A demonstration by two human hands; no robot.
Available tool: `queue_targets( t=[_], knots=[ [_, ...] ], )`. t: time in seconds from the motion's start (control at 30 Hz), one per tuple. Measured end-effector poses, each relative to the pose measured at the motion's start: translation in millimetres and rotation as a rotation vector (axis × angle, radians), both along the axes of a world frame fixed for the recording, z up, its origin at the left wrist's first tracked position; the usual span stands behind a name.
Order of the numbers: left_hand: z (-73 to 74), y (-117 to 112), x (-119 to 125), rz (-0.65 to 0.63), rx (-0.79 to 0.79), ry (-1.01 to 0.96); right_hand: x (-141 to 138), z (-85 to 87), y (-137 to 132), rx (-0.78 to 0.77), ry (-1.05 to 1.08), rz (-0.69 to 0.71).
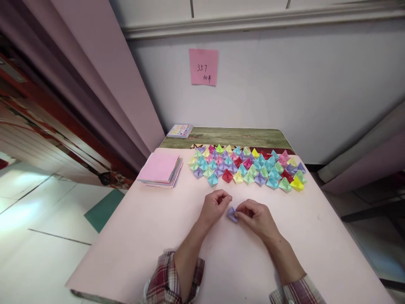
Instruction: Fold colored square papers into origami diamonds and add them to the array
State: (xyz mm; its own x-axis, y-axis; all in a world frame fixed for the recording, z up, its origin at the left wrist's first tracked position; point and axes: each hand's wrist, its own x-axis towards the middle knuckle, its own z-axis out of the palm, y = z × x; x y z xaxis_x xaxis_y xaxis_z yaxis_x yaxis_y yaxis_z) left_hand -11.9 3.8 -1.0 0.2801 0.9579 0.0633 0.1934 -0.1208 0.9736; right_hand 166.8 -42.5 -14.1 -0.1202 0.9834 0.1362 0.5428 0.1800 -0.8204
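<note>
Grip: our right hand (pixel 257 218) pinches the purple folded paper (pixel 232 214) at its right end; our left hand (pixel 215 207) nips the left end
Paper: just above the pink table (pixel 142 236), between both hands, equally near each

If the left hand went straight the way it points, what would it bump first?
From the left hand, likely the red piece in the front row; bare table between; depth unclear.

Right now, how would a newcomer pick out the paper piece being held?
On the pink table, nearer than the spread of coloured folded pieces, the left hand and right hand meet. The small purple paper pinched between them is the only piece apart from that spread.
</note>
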Motion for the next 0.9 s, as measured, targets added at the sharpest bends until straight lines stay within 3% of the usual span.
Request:
queue_targets(
  t=[0.1,0.2,0.67,0.9],
  knots=[
    [0.2,-1,2,-0.098,0.067,0.041,2,-6.6,3,0.111,0.003,-0.143],
    [-3.4,-1,4,-0.113,0.117,0.08,2,-11.1,4,0.15,-0.028,-0.201],
    [-3.8,2,-3,-0.031,0.239,0.299,3,-3.0,2,0.114,-0.133,-0.262],
    [-3.5,2,-5,-0.085,0.202,0.338,2,-2.5,1,0.071,-0.162,-0.261]
  ],
)
